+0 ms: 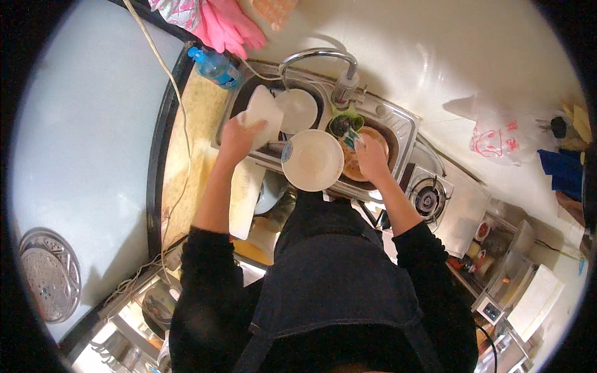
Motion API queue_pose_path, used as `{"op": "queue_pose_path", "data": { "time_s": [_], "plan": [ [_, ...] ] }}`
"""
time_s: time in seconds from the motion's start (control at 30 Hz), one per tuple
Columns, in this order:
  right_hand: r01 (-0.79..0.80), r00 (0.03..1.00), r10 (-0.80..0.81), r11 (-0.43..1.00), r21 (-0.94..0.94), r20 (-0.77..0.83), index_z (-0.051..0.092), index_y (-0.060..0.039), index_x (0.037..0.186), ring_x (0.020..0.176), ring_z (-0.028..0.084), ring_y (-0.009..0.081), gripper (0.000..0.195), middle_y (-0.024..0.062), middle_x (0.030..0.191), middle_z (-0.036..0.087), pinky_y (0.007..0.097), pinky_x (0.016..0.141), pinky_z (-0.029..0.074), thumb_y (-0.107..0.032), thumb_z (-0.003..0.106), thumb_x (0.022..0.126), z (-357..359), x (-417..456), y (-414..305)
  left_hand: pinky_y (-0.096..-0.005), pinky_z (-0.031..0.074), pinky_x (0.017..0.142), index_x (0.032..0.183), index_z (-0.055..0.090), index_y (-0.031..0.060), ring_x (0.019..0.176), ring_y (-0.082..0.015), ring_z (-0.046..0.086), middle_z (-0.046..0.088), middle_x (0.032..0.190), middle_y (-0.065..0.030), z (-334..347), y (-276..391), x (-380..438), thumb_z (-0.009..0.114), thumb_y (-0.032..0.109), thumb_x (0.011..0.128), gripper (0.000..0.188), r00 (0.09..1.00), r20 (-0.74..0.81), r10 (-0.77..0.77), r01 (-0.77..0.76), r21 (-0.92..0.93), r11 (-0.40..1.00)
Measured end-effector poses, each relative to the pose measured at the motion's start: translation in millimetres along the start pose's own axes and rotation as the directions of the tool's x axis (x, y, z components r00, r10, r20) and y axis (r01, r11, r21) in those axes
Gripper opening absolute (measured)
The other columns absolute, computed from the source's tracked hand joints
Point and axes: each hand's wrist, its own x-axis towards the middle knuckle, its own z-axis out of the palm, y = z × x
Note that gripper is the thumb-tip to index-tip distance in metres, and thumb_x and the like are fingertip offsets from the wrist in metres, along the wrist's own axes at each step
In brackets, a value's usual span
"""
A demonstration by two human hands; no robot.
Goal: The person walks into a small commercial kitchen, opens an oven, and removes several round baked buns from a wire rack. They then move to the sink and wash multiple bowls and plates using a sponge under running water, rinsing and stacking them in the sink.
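Observation:
Over the left basin of a steel double sink (pixel 403 122), my left hand (pixel 236 139) grips a white dish (pixel 265 114) held tilted on edge. My right hand (pixel 371 157) is closed on a green and white scrubbing cloth or sponge (pixel 351 138), beside a green strainer (pixel 345 122) with dark contents. A white bowl (pixel 313 161) rests at the sink's front, over the divider between the basins. Behind it, a round white plate or bowl (pixel 298 111) lies in the left basin. In the right basin sits a brownish round pan or basin (pixel 378 140), partly hidden by my right hand.
A chrome faucet (pixel 322 51) arches over the sink. At the back left stands a blue soap bottle (pixel 218 70), below hanging pink rubber gloves (pixel 228 25). A gas burner (pixel 428 198) is to the right. A pale cord (pixel 179 98) runs down the left side.

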Motion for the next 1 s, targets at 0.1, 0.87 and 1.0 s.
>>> {"op": "queue_pose_path", "data": {
  "time_s": [0.1,0.87,1.0],
  "plan": [
    [0.054,0.999,-0.054,0.997,-0.049,0.004,0.064,0.0018,0.121,0.109,0.066,0.0468,0.036,0.0294,0.113,0.070,0.0538,0.094,0.051,-0.025,0.060,0.098,20.5,-6.0,40.2,-0.0464,0.058,0.085,0.109,0.072,-0.0013,0.090,-0.0374,0.073,0.074,0.097,-0.0225,15.2,-67.0,46.4,0.074,0.021,0.086,0.031,0.930,0.152,0.334,-0.365,0.482,0.797],
    [-0.120,0.984,0.153,0.947,-0.298,0.091,0.073,0.0030,0.097,0.095,0.071,0.0439,0.040,0.0273,0.094,0.073,0.0522,0.086,0.056,-0.033,0.073,0.080,85.8,17.6,51.4,-0.0450,0.057,0.084,0.104,0.075,0.0002,0.097,-0.0406,0.072,0.075,0.103,-0.0230,113.6,-153.5,84.8,0.064,0.025,0.097,0.028,0.976,0.152,0.157,-0.206,0.399,0.893],
    [-0.095,0.980,0.133,0.966,-0.242,0.146,0.073,0.0035,0.095,0.093,0.071,0.0458,0.039,0.0284,0.093,0.072,0.0533,0.086,0.056,-0.031,0.071,0.077,73.4,14.2,51.1,-0.0436,0.056,0.079,0.105,0.076,0.0028,0.091,-0.0365,0.073,0.074,0.102,-0.0227,91.4,-108.5,9.1,0.061,0.031,0.102,0.031,0.996,0.086,0.038,-0.051,0.149,0.988]
  ]
}}
